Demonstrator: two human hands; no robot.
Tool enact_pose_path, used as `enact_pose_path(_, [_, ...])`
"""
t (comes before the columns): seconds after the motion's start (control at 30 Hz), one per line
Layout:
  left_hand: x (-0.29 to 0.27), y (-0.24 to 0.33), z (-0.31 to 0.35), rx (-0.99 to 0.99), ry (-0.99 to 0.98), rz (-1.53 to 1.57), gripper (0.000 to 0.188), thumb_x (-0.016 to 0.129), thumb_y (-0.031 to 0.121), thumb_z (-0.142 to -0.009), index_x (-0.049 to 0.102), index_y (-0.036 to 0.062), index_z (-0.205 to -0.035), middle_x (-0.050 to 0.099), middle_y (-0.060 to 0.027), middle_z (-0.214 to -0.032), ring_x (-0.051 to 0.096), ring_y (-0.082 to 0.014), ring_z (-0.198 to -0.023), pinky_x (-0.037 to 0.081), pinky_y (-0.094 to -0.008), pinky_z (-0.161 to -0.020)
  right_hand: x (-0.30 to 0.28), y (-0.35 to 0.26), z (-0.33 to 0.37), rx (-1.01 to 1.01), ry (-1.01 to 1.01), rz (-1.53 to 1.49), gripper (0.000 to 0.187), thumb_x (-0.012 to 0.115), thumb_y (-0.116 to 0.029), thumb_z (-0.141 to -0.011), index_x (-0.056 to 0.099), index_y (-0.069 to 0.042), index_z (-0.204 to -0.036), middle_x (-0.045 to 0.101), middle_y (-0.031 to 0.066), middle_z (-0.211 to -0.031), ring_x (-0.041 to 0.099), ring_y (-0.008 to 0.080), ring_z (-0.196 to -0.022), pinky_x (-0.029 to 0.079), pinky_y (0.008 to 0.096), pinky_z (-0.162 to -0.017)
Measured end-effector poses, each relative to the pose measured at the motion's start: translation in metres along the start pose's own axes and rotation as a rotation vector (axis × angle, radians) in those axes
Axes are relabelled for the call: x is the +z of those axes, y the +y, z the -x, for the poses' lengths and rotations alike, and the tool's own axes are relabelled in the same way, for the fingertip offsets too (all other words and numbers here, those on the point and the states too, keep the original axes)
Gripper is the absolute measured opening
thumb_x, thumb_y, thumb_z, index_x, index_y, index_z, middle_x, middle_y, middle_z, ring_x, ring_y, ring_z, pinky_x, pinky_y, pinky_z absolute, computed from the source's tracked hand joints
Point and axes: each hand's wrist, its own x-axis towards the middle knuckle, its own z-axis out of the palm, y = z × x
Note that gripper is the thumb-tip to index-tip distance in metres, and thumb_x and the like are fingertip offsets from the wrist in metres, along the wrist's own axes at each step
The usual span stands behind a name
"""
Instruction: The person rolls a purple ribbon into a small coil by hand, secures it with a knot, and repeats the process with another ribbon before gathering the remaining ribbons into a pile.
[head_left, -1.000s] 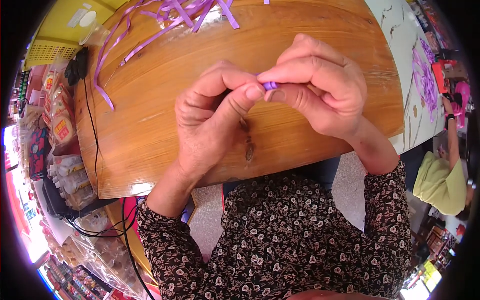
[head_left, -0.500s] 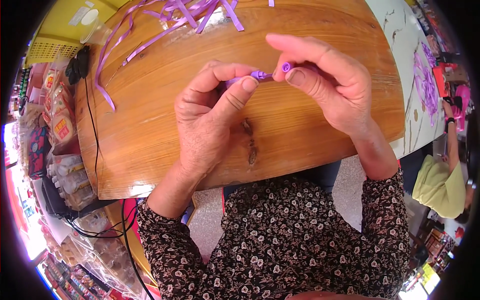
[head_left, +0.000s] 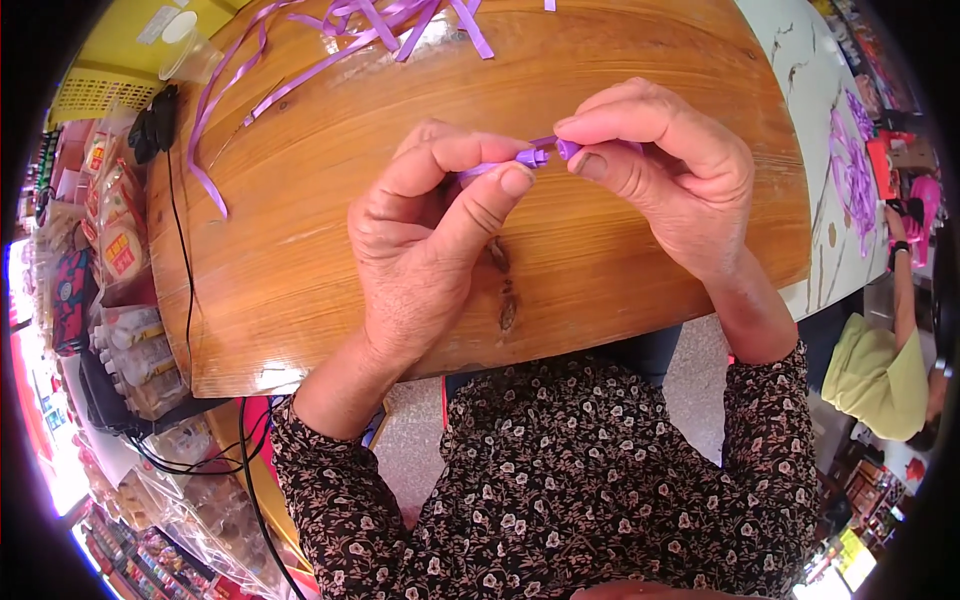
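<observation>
Between thumb and forefinger, my left hand [head_left: 415, 225] pinches a small purple plastic clasp half [head_left: 536, 157] with a narrower plug end pointing right. My right hand [head_left: 680, 175] grips a matching purple socket half [head_left: 569, 149] between its thumb and forefinger. The two pieces face each other across a small gap, held above the wooden table [head_left: 610, 270]. Thin purple strap runs from the pieces into the hands, mostly hidden by the fingers.
Purple straps [head_left: 375, 30] lie in a loose pile at the table's far side. More purple straps [head_left: 853, 180] rest on the white marbled surface at right. Packaged goods [head_left: 120, 240] and a black cable [head_left: 180, 230] line the left edge. A person in yellow [head_left: 880, 375] is at right.
My right hand's raised forefinger has come down onto the socket half. That half has turned from facing up to facing the plug, and the gap between them has narrowed.
</observation>
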Motion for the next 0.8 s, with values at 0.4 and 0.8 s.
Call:
enact_pose_path(0.4, [0.0017,-0.0002,0.0006,0.048,0.001,-0.053,0.012,0.065,-0.003,-0.079,0.065,-0.0005,-0.090,0.054,-0.0007,-0.081,0.046,-0.0065,-0.073,0.037,-0.0185,-0.065,0.0058,-0.0007,-0.0002,-0.026,0.034,0.019,0.016,0.067,0.005,-0.074,0.066,-0.001,-0.089,0.064,0.0066,-0.085,0.061,0.0131,-0.078,0.049,0.0221,-0.067])
enact_pose_path(0.8, [0.0034,0.0091,0.0041,0.089,0.002,-0.252,0.014,0.063,-0.005,-0.078,0.065,-0.0016,-0.092,0.054,-0.0029,-0.081,0.047,-0.0103,-0.077,0.037,-0.0214,-0.071,0.0046,0.0002,-0.0026,-0.124,-0.010,0.075,0.018,0.067,0.005,-0.073,0.064,0.001,-0.090,0.063,0.0098,-0.086,0.061,0.0163,-0.077,0.049,0.0238,-0.066])
